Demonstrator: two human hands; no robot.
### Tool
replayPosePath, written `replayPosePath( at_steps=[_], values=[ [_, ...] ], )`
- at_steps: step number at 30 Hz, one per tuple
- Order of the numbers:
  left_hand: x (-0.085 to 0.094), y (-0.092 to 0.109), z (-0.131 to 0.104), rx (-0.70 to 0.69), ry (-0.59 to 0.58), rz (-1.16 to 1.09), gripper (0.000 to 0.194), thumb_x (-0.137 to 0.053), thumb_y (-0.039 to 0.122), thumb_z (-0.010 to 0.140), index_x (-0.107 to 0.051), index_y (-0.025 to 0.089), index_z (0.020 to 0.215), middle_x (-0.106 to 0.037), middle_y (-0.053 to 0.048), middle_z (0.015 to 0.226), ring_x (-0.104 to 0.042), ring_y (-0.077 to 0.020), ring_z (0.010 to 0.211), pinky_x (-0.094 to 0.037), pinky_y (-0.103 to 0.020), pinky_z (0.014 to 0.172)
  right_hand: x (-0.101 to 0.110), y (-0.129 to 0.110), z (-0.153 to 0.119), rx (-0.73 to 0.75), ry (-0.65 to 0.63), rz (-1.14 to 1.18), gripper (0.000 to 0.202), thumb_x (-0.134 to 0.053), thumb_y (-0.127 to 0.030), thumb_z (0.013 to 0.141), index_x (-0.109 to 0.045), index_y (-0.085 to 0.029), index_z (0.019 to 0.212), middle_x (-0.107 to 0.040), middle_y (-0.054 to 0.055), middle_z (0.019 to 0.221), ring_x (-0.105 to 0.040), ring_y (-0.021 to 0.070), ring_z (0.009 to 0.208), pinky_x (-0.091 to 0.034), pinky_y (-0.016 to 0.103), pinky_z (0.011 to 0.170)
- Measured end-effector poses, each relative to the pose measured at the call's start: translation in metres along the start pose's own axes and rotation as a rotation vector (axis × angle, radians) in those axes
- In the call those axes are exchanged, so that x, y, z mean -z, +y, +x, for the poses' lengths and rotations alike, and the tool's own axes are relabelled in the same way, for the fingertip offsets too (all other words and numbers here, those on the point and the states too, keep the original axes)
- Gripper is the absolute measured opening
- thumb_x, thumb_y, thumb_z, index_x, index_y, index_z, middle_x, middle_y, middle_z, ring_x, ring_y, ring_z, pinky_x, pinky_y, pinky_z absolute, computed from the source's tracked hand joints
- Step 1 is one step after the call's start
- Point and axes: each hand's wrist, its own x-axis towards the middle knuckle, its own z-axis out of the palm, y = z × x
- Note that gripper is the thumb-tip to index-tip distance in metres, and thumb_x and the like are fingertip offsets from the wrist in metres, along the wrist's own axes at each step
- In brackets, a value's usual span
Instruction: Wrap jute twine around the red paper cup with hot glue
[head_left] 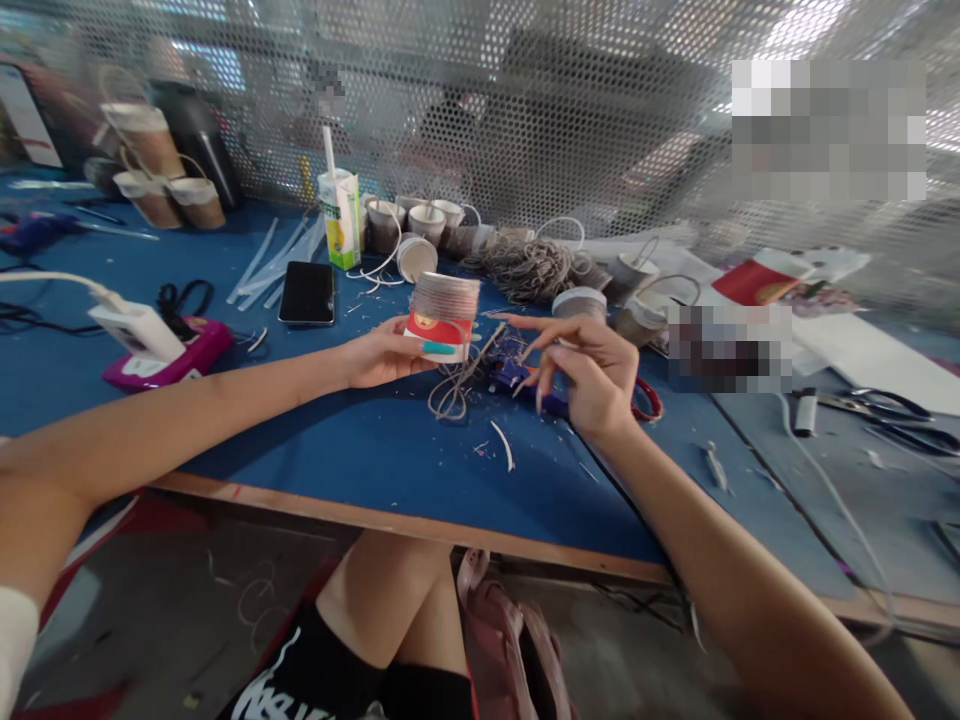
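Note:
A red and white paper cup (441, 328), its upper part wound with greyish cord (446, 296), is held upright in my left hand (386, 352), thumb across its front. Loose loops of the cord (448, 395) hang below the cup onto the blue table. Just right of the cup is my right hand (581, 365), fingers spread and partly bent, with nothing seen between them. A blue glue gun (510, 368) lies on the table behind and below its fingertips, partly hidden by them.
On the blue table (360, 450) are a black phone (307, 293), a purple power strip (169, 360), a drink carton (341, 220) and a heap of grey cord (529, 262). Small wrapped cups stand along the mesh panel (420, 100). Scissors (885, 408) lie at right.

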Motion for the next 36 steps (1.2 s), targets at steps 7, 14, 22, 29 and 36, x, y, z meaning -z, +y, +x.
replayPosePath(
  at_steps=[7, 14, 22, 29, 36],
  values=[
    [-0.003, 0.005, -0.001, 0.063, -0.028, -0.077, 0.037, -0.083, 0.019, 0.073, -0.076, 0.014, 0.109, -0.082, -0.011, 0.105, -0.077, -0.0195, 0.093, -0.061, -0.031, 0.090, 0.026, -0.002, 0.020, -0.277, -0.400, -0.943, 0.047, -0.083, -0.047, 0.066, -0.050, -0.023, 0.089, -0.063, 0.010, 0.100, -0.063, 0.0272, 0.083, -0.053, 0.042, 0.073],
    [-0.002, 0.004, -0.002, 0.063, -0.006, 0.037, 0.037, -0.083, 0.010, 0.069, -0.072, 0.015, 0.105, -0.076, -0.003, 0.090, -0.063, -0.0061, 0.066, -0.053, -0.015, 0.060, 0.012, 0.002, 0.014, -0.252, -0.432, -1.121, 0.027, -0.069, -0.024, 0.072, -0.043, -0.025, 0.078, -0.060, 0.009, 0.080, -0.063, 0.0264, 0.071, -0.045, 0.036, 0.059],
    [0.000, 0.003, -0.001, 0.104, 0.046, 0.061, 0.051, -0.091, 0.013, 0.064, -0.073, 0.017, 0.111, -0.078, -0.005, 0.105, -0.071, -0.0102, 0.085, -0.055, -0.016, 0.069, 0.017, -0.005, 0.017, -0.331, -0.042, 0.069, 0.024, -0.066, -0.041, 0.079, -0.056, -0.025, 0.063, -0.048, -0.003, 0.037, -0.040, 0.0129, 0.026, -0.031, 0.028, 0.027],
    [0.005, 0.000, 0.001, 0.107, 0.027, -0.012, 0.044, -0.093, 0.018, 0.068, -0.074, 0.016, 0.108, -0.081, -0.004, 0.097, -0.072, -0.0121, 0.080, -0.059, -0.023, 0.074, 0.009, -0.015, 0.002, -0.255, -0.154, 0.109, 0.042, -0.081, -0.046, 0.084, -0.064, -0.021, 0.055, -0.045, -0.004, 0.034, -0.039, 0.0098, 0.024, -0.040, 0.027, 0.028],
    [0.004, -0.002, 0.001, 0.099, -0.002, 0.032, 0.055, -0.097, 0.024, 0.064, -0.073, 0.018, 0.113, -0.080, -0.006, 0.105, -0.073, -0.0119, 0.084, -0.058, -0.021, 0.075, -0.001, -0.003, -0.003, -0.318, -0.167, 0.033, 0.040, -0.081, -0.035, 0.079, -0.060, -0.021, 0.048, -0.050, -0.003, 0.035, -0.041, 0.0096, 0.024, -0.035, 0.025, 0.025]
  ],
)
